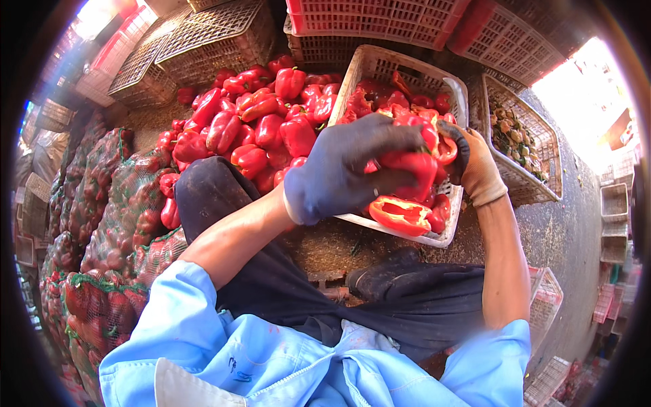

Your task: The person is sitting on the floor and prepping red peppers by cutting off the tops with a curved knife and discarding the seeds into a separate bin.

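Observation:
Over a white plastic crate point(454, 88), my two gloved hands come together around red bell pepper. My left hand point(356, 159), in a dark blue glove, curls its thumb and fingers around a red bell pepper point(415, 171); motion smears its fingertips. My right hand point(478, 166), in a pale glove with dark fingers, closes on an opened piece of bell pepper point(444, 149) beside it. Whether these are one pepper or two pieces, I cannot tell. Inside the crate lie cut red peppers, among them a hollow half point(401, 216) at its near edge.
A heap of whole red peppers point(268, 132) lies left of the crate. Stuffed mesh sacks point(122, 210) stand at the far left. On the right, another crate point(553, 159) holds cut-off pepper cores point(517, 139). Stacked crates point(380, 20) line the back. My bent legs point(407, 292) are in front.

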A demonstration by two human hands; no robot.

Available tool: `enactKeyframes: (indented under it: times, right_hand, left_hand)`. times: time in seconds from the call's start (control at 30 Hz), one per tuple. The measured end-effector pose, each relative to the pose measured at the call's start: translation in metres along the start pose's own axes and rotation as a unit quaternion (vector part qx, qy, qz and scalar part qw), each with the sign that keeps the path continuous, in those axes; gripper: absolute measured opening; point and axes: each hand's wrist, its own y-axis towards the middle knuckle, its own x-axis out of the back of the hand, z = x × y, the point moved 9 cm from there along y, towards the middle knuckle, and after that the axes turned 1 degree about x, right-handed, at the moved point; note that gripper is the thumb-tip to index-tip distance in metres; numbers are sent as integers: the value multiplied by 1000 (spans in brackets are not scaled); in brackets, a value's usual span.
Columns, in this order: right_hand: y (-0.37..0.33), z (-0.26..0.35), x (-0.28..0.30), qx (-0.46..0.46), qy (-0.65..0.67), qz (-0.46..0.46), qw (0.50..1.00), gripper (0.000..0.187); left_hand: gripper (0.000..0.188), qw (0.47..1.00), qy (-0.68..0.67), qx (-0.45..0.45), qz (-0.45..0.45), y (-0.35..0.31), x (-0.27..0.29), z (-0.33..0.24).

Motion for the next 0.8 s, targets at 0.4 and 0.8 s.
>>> enactKeyframes:
  times: [0.4,0.8]
  right_hand:
    - [30,29,90,262,-518,-134,803,49]
    - [-10,22,-19,23,-156,95,983,55]
  left_hand:
    - [48,958,-162,190,-143,-8,30,37]
    - [58,984,136,82,-83,2,8,27]
